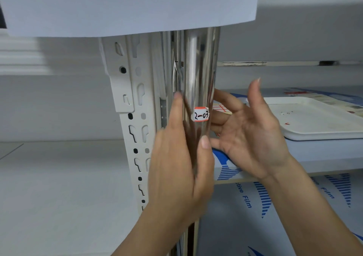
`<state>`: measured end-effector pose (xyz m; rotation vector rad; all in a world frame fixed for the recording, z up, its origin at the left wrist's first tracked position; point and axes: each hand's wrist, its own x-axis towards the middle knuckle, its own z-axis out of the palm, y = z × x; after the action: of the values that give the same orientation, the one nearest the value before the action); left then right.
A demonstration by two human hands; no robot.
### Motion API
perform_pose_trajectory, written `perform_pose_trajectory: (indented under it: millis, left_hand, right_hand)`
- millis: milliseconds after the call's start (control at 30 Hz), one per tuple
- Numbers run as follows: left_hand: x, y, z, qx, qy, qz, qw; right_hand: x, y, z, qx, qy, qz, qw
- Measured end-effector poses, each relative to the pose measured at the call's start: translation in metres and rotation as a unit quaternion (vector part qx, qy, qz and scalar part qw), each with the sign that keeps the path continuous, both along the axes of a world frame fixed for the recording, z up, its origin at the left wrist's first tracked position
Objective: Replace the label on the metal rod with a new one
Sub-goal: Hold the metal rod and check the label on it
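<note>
Two hands flank my metal rod [198, 75]: left hand [176, 157] gripping below the label [200, 114], right hand [253, 136] spread open beside it.

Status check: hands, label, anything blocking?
Left hand holds rod. Right hand open, fingers behind it. Label "2-03" stuck on. Nothing blocking.
</note>
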<state>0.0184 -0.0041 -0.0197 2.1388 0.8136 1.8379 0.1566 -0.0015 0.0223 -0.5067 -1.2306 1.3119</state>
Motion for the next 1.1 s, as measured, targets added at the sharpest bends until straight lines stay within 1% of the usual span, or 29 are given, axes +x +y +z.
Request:
perform_pose_trajectory:
  millis: [67, 100, 133, 200, 267, 367, 467, 600, 833, 1100]
  left_hand:
    - [-0.006, -0.005, 0.000, 0.071, -0.003, 0.087, 0.994]
    - [-0.008, -0.005, 0.001, 0.112, -0.019, 0.112, 0.987]
    - [-0.010, -0.004, 0.004, 0.144, -0.038, 0.118, 0.982]
    - [-0.012, -0.001, 0.011, 0.166, -0.075, 0.086, 0.980]
    - [-0.012, 0.002, 0.017, 0.139, -0.102, 0.052, 0.984]
    - [-0.009, 0.003, 0.018, 0.069, -0.150, 0.000, 0.986]
    - [-0.006, 0.002, 0.017, 0.043, -0.181, -0.021, 0.982]
    - [-0.004, 0.000, 0.019, 0.048, -0.192, -0.024, 0.980]
    - [-0.003, 0.001, 0.018, 0.088, -0.164, 0.032, 0.982]
    - [-0.003, -0.002, 0.022, 0.074, -0.161, 0.027, 0.984]
  right_hand:
    - [-0.002, 0.001, 0.000, 0.005, 0.003, -0.031, 1.000]
    - [-0.004, 0.002, 0.001, 0.008, 0.004, -0.054, 0.999]
    - [-0.007, 0.004, 0.002, 0.013, 0.006, -0.073, 0.997]
    - [-0.014, 0.007, 0.004, 0.021, 0.012, -0.097, 0.995]
    - [-0.020, 0.010, 0.003, 0.026, 0.016, -0.098, 0.995]
    - [-0.023, 0.010, -0.003, 0.034, 0.012, -0.090, 0.995]
    - [-0.020, 0.008, -0.004, 0.031, 0.005, -0.092, 0.995]
    - [-0.019, 0.007, -0.006, 0.040, -0.001, -0.087, 0.995]
    - [-0.017, 0.007, -0.005, 0.045, 0.003, -0.065, 0.997]
    - [-0.017, 0.007, -0.006, 0.043, 0.016, -0.050, 0.998]
